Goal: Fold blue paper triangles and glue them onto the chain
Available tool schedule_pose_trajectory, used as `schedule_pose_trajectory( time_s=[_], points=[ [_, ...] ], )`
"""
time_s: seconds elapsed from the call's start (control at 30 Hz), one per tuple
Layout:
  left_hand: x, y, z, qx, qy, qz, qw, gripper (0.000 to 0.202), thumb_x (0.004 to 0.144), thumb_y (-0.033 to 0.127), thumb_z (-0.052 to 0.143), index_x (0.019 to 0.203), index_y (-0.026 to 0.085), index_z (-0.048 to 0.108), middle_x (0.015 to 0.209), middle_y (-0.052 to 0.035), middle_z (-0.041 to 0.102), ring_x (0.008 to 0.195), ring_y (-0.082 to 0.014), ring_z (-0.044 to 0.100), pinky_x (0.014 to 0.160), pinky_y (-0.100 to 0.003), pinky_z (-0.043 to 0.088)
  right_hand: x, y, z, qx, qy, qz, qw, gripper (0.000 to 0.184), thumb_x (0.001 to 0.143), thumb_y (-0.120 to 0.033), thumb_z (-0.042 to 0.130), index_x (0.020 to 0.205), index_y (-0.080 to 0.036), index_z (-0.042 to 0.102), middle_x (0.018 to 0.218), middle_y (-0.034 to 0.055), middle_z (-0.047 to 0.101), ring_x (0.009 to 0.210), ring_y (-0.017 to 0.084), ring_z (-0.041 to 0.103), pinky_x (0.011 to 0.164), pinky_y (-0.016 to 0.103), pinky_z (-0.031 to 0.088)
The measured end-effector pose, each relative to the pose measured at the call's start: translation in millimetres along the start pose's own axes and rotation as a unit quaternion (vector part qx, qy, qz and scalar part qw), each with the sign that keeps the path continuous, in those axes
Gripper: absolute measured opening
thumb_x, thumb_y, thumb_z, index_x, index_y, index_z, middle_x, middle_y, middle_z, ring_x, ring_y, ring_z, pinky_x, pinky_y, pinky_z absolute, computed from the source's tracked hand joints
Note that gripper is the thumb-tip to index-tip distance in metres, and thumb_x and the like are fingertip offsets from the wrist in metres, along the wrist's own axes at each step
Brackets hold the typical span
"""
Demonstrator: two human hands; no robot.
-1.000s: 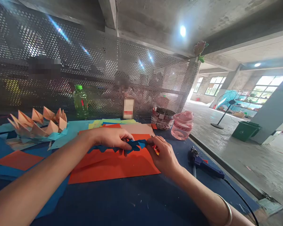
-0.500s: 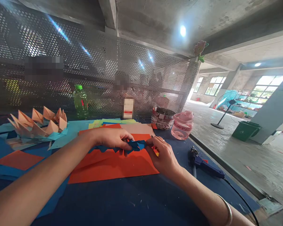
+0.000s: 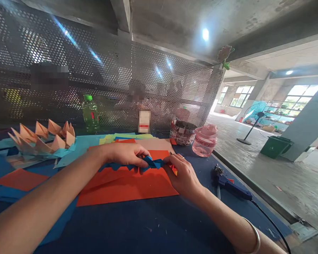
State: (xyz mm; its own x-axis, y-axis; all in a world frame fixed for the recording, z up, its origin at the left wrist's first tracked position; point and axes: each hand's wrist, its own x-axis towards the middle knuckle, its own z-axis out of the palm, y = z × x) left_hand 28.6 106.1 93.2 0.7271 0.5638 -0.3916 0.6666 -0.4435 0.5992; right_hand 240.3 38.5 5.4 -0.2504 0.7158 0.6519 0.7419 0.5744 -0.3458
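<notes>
Head view: both hands pinch a folded blue paper strip over orange paper on the bench.

Left hand has its thumb and fingers drawn together on the blue paper strip, whose zigzag edge runs out leftward beneath the palm and wrist; right hand nips the strip's right end between thumb and fingertips, with next to no gap. Orange paper lies below the strip; whether the two touch, I cannot tell. Left of the hands, a ring of peach paper points sits on light-blue sheets. On the right of the dark-blue bench lies a corded blue tool, with a pink bottle and a round tub behind it.
</notes>
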Motion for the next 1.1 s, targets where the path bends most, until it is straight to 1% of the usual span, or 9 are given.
schedule_pose_trajectory(
  time_s=[0.1, 0.23, 0.4, 0.57, 0.73, 0.9, 1.1],
  points=[
    [-2.3, 4.6, 0.2, 0.009, 0.003, -0.005, 1.000, 0.027, 0.083, 0.034, 0.056, 0.103, 0.017, 0.063, 0.082, -0.0060, 0.071, 0.073, -0.0178, 0.062, 0.061, -0.025, 0.042, 0.0, 0.0, 0.3, 0.003, 0.000, 0.004, 1.000, 0.009, 0.087, -0.012, 0.055, 0.084, -0.019, 0.059, 0.081, 0.0032, 0.067, 0.075, 0.018, 0.058, 0.068, 0.028, 0.042],
    [-5.6, 10.5, 0.2, 0.023, 0.013, -0.029, 0.999, 0.026, 0.084, 0.034, 0.054, 0.103, 0.018, 0.062, 0.079, -0.0049, 0.071, 0.069, -0.0168, 0.060, 0.059, -0.024, 0.042, 0.3, -0.4, 0.5, 0.013, -0.002, 0.011, 1.000, 0.009, 0.086, -0.012, 0.056, 0.082, -0.020, 0.059, 0.080, 0.0026, 0.067, 0.074, 0.017, 0.058, 0.068, 0.028, 0.042],
    [-5.3, 9.1, -0.2, 0.022, 0.020, -0.002, 1.000, 0.023, 0.085, 0.036, 0.053, 0.096, 0.019, 0.063, 0.079, -0.0043, 0.072, 0.068, -0.0157, 0.059, 0.059, -0.023, 0.041, 0.9, 0.4, 0.5, 0.029, -0.006, 0.022, 0.999, 0.010, 0.087, -0.013, 0.054, 0.082, -0.020, 0.060, 0.078, 0.0023, 0.067, 0.073, 0.016, 0.059, 0.066, 0.027, 0.042],
    [-4.9, 10.3, -0.1, 0.020, 0.019, -0.012, 1.000, 0.026, 0.086, 0.038, 0.051, 0.098, 0.018, 0.064, 0.083, -0.0053, 0.072, 0.069, -0.0153, 0.059, 0.059, -0.023, 0.041, 1.5, 2.7, 0.4, 0.033, -0.016, 0.045, 0.998, 0.009, 0.085, -0.013, 0.056, 0.083, -0.020, 0.062, 0.077, 0.0016, 0.067, 0.071, 0.016, 0.058, 0.063, 0.026, 0.042],
    [-5.3, 11.6, 0.0, 0.033, 0.025, -0.004, 0.999, 0.025, 0.088, 0.035, 0.050, 0.096, 0.017, 0.065, 0.084, -0.0058, 0.073, 0.071, -0.0156, 0.060, 0.058, -0.022, 0.040, 1.0, 4.9, 1.4, 0.046, -0.019, 0.060, 0.997, 0.009, 0.083, -0.012, 0.058, 0.083, -0.020, 0.062, 0.078, 0.0005, 0.067, 0.070, 0.014, 0.058, 0.062, 0.024, 0.042],
    [-3.4, 7.5, -0.2, 0.040, 0.030, 0.009, 0.999, 0.026, 0.088, 0.036, 0.050, 0.094, 0.019, 0.068, 0.083, -0.0046, 0.073, 0.073, -0.0157, 0.061, 0.060, -0.023, 0.041, 1.4, 6.9, 1.9, 0.051, -0.015, 0.056, 0.997, 0.012, 0.081, -0.011, 0.057, 0.083, -0.021, 0.064, 0.076, 0.0004, 0.068, 0.069, 0.014, 0.059, 0.061, 0.024, 0.042],
    [2.8, -5.0, -1.0, 0.020, 0.015, 0.045, 0.999, 0.033, 0.089, 0.043, 0.050, 0.100, 0.017, 0.067, 0.082, -0.0071, 0.072, 0.073, -0.0181, 0.063, 0.065, -0.027, 0.043, 2.4, 7.3, 1.0, 0.054, -0.022, 0.066, 0.996, 0.013, 0.080, -0.011, 0.058, 0.085, -0.021, 0.066, 0.076, 0.0000, 0.068, 0.066, 0.013, 0.058, 0.060, 0.024, 0.042]
  ],
)
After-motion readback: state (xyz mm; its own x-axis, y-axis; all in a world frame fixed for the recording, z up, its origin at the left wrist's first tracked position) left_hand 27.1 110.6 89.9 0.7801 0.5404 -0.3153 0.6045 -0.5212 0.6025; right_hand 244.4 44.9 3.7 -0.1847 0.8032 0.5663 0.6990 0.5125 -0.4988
